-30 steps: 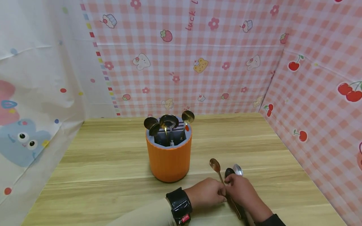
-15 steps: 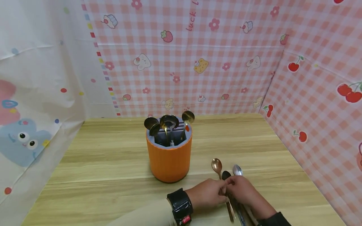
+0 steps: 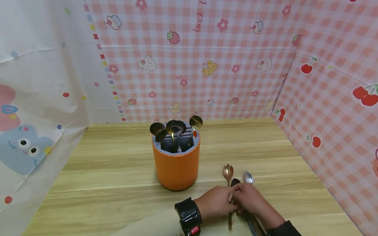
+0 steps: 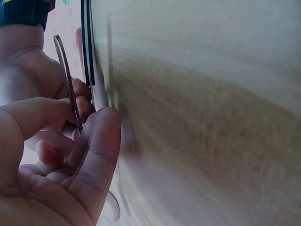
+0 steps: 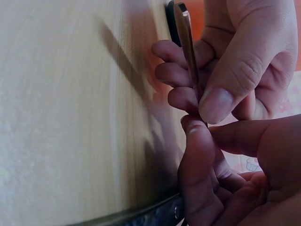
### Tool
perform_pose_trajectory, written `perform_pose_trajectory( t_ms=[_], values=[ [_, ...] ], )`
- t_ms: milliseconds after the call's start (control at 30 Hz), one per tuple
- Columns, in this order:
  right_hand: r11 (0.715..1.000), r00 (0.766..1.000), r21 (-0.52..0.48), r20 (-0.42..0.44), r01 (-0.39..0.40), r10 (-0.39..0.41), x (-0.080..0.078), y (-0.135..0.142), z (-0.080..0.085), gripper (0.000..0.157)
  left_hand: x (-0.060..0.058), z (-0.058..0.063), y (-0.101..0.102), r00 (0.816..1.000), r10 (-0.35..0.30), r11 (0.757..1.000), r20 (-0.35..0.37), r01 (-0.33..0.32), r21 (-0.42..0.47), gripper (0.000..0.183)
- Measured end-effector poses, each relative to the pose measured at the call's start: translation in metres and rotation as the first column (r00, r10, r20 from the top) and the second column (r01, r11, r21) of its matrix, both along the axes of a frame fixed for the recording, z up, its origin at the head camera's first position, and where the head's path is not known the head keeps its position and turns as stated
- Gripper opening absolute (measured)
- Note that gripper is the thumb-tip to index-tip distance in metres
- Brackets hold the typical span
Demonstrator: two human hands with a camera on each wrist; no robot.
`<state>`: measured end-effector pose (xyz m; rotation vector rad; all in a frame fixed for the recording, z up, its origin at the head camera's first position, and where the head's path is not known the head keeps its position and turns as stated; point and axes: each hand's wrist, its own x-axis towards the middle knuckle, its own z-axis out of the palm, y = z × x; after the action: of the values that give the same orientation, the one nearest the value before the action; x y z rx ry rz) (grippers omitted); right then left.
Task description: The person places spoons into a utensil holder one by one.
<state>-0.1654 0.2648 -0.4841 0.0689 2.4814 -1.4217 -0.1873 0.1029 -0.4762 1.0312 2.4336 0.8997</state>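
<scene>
Though slender, copper spoon [image 3: 228, 171] between fingers [image 5: 183, 98].

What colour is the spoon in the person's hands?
The spoon is copper-coloured, seen best in the head view.

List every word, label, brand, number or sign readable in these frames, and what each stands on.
"luck l": sideways on the pink checked backdrop, cut off at the head view's top edge.
Small lettering lower on that backdrop: too small to read surely.
White letters on the red tag of the black wristband: too small to read for certain.
Orange holder, copper spoon: no lettering visible.
</scene>
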Motion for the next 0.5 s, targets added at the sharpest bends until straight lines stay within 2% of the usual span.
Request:
perform_pose_trajectory(
  t_ms=[133, 333, 500],
  values=[
    [0.999, 1.000, -0.043, 0.013, 0.024, -0.023, -0.002, -0.002, 0.000, 0.019, -0.001, 0.000, -0.002, 1.000, -0.007, 1.000, 0.005, 0.007, -0.011, 0.017],
    [0.993, 0.997, -0.086, 0.001, 0.080, -0.080, -0.007, -0.003, -0.002, 0.022, 0.002, 0.000, -0.004, 0.999, 0.003, 1.000, 0.052, -0.003, 0.010, 0.026],
    [0.982, 0.993, -0.148, 0.002, 0.118, -0.119, -0.010, -0.002, 0.000, 0.029, 0.006, -0.002, -0.005, 0.999, -0.008, 0.999, 0.046, 0.007, 0.031, 0.028]
  ],
)
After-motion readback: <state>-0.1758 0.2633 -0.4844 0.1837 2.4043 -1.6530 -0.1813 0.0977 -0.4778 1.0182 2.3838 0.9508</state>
